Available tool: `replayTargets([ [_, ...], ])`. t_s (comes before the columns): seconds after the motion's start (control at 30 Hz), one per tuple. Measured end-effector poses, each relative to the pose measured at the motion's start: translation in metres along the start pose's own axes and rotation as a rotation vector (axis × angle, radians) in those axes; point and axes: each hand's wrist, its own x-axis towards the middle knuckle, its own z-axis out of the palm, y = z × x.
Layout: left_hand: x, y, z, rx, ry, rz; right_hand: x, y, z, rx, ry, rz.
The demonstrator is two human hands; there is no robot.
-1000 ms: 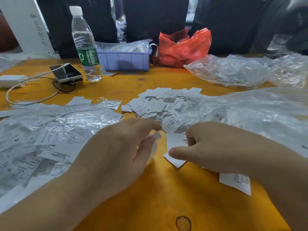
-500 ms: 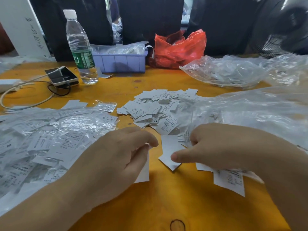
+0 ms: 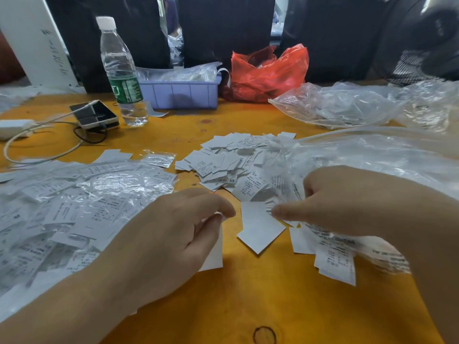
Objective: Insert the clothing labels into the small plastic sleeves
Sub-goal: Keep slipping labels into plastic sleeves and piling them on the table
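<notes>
Head view shows us well into the job but far from the end of it. On our left lies a wide heap of sleeved labels, printed slips already inside glossy clear plastic; we judge these to be the finished ones. In the middle of the orange table a pile of loose labels waits bare, so plenty remains. To the right a big clear bag spreads across the table, and what it holds we cannot make out clearly.

Our left hand pinches a white slip between thumb and forefinger, the fingers curled narrowly on it; whether this is a bare label or a sleeve over one we cannot tell. Our right hand grips a fanned bunch of printed labels, some looking plastic-covered, with its forefinger stretched toward a blank white label lying flat on the table between the hands.

At the back stand a water bottle, a lilac tray, a red bag and a phone on its cable.
</notes>
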Motion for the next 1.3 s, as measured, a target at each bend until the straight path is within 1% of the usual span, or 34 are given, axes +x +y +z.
replayTargets([
  [0.07, 0.001, 0.001, 0.001, -0.002, -0.010, 0.004, 0.003, -0.002, 0.007, -0.044, -0.076, -0.020],
  [0.13, 0.000, 0.001, 0.001, -0.013, -0.010, 0.004, 0.005, -0.004, 0.011, -0.072, -0.097, -0.057],
  [0.33, 0.000, -0.001, 0.000, -0.031, 0.001, 0.000, 0.004, -0.005, 0.012, -0.056, -0.061, -0.064],
  [0.47, 0.000, -0.002, 0.001, -0.086, 0.015, -0.015, 0.004, -0.005, 0.010, -0.046, -0.025, -0.057],
  [0.67, 0.000, -0.002, 0.001, -0.114, 0.022, -0.029, 0.010, 0.001, 0.005, -0.020, 0.072, -0.005],
  [0.8, 0.000, -0.004, 0.003, -0.119, 0.018, -0.025, 0.015, 0.001, 0.002, 0.010, -0.021, -0.018],
  [0.87, 0.000, -0.004, 0.002, -0.119, 0.019, -0.021, 0.016, -0.001, 0.003, 0.059, -0.026, -0.004],
  [1.1, -0.001, -0.007, 0.003, -0.107, 0.034, -0.015, 0.020, 0.002, 0.005, 0.064, 0.076, -0.027],
  [1.27, 0.000, -0.010, 0.005, -0.105, 0.027, -0.017, 0.011, 0.012, -0.005, -0.044, 0.205, -0.055],
  [1.3, 0.000, -0.010, 0.005, -0.111, 0.023, -0.014, 0.010, 0.012, -0.006, -0.054, 0.198, -0.068],
])
